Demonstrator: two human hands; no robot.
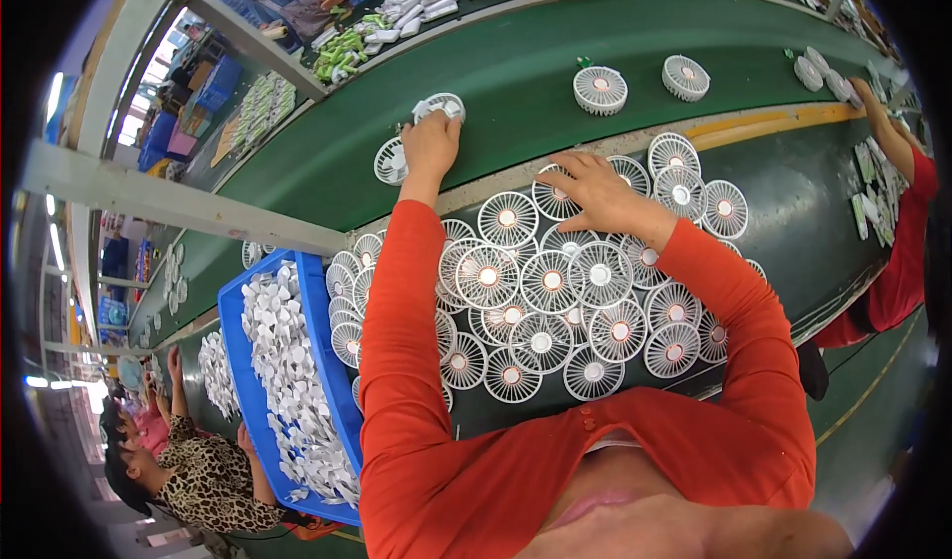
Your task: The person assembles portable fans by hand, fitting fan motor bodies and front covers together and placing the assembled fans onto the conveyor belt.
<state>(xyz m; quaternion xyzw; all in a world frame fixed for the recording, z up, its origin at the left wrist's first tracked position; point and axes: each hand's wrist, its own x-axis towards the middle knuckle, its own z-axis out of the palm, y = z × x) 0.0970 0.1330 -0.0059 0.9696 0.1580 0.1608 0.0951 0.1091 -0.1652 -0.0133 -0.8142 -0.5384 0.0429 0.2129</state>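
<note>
My left hand [432,144] reaches over the green conveyor belt, its fingers closed on the rim of a white round fan head [447,105]. Right beside that wrist lies another white fan head [391,162] with its blades showing. My right hand [607,198] is spread palm down, fingers apart, over the near edge of a heap of white round fan grilles [541,343]. Its fingertips rest on or just above a grille [551,200]; contact is hard to tell. The grilles lie overlapping on the dark worktable between my forearms.
A blue bin [342,400] of small white plastic parts stands left of the grilles. More fan heads [600,91] sit farther along the belt [516,113]. A metal frame bar [188,197] crosses at left. Co-workers sit at left, across the belt and at right.
</note>
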